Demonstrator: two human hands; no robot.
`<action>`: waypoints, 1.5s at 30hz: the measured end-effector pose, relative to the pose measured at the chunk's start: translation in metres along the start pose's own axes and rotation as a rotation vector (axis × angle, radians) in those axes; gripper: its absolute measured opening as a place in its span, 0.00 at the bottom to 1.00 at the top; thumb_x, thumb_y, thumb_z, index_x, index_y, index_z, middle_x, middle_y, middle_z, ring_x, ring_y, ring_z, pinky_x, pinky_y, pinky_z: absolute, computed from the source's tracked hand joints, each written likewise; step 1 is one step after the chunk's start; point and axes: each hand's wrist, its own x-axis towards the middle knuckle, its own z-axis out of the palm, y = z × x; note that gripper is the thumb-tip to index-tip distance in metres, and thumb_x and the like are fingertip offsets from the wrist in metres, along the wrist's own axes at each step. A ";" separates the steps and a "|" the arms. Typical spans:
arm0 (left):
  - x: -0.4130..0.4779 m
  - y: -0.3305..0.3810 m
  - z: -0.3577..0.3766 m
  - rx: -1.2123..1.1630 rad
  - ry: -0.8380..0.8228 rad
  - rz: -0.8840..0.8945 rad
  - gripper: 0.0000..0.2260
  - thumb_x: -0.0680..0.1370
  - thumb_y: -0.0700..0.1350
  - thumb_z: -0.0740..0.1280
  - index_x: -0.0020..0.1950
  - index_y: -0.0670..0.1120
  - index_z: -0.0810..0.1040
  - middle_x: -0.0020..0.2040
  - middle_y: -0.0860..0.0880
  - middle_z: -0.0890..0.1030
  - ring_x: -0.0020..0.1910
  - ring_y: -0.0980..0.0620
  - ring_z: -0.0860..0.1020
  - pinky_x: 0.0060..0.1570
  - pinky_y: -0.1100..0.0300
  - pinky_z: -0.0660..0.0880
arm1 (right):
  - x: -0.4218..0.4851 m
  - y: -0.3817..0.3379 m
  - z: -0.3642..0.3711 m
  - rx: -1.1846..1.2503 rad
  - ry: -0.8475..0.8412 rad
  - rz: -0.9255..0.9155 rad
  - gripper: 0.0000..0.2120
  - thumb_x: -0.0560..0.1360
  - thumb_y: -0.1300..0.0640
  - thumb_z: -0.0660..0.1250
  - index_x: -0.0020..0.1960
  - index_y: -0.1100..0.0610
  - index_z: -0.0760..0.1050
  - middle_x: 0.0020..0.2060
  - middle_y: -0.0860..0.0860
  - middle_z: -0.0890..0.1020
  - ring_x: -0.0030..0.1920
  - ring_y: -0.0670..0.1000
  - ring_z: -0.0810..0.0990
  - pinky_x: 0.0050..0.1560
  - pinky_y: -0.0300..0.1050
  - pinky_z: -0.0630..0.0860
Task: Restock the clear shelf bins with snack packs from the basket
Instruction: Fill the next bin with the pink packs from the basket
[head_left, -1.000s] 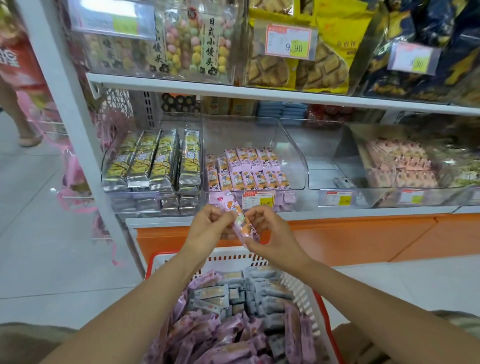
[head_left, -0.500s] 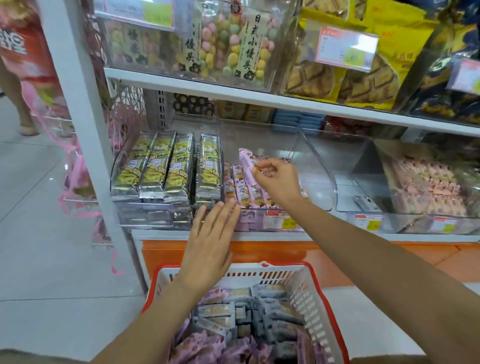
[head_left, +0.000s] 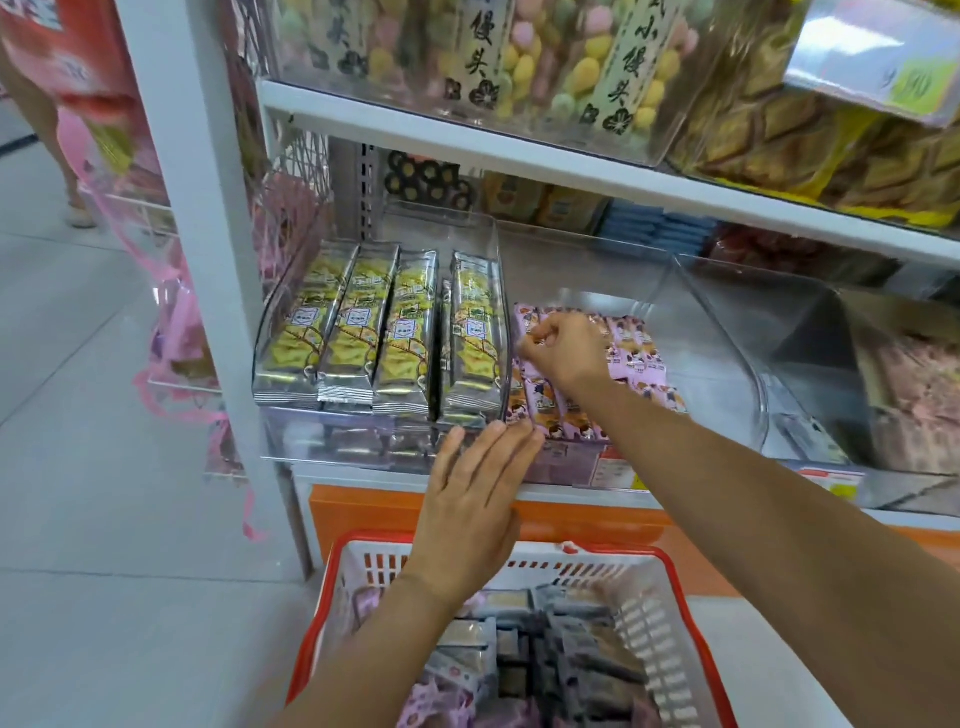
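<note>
Right hand (head_left: 563, 349) pinches a pink pack (head_left: 526, 321) in the bin (head_left: 698, 366); flat left hand (head_left: 475, 493) touches its front. Nudged rows (head_left: 549, 414) could topple.

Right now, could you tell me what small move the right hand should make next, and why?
Probably press the pink pack down into the row and let go: the right hand pinches it at the left of the clear bin, and the basket holds more.
</note>
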 end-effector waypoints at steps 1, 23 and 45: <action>0.000 0.000 0.001 0.001 0.009 -0.002 0.30 0.71 0.40 0.59 0.75 0.45 0.64 0.74 0.50 0.65 0.75 0.49 0.58 0.78 0.49 0.48 | 0.001 0.001 0.001 0.011 -0.005 -0.008 0.08 0.73 0.56 0.74 0.41 0.60 0.81 0.31 0.50 0.77 0.30 0.43 0.71 0.38 0.40 0.68; -0.012 0.007 -0.036 -0.050 -0.044 -0.005 0.23 0.69 0.40 0.57 0.64 0.40 0.71 0.62 0.44 0.70 0.63 0.42 0.68 0.69 0.47 0.60 | -0.154 -0.009 -0.063 0.612 -0.084 -0.320 0.13 0.80 0.59 0.64 0.38 0.64 0.77 0.28 0.60 0.74 0.29 0.45 0.67 0.31 0.40 0.63; -0.105 -0.043 0.022 0.188 -0.597 -0.201 0.41 0.66 0.40 0.74 0.77 0.41 0.63 0.72 0.41 0.71 0.72 0.40 0.66 0.74 0.42 0.55 | -0.240 0.115 0.134 0.284 -0.651 0.351 0.15 0.80 0.54 0.64 0.63 0.59 0.71 0.52 0.50 0.76 0.50 0.46 0.74 0.44 0.30 0.69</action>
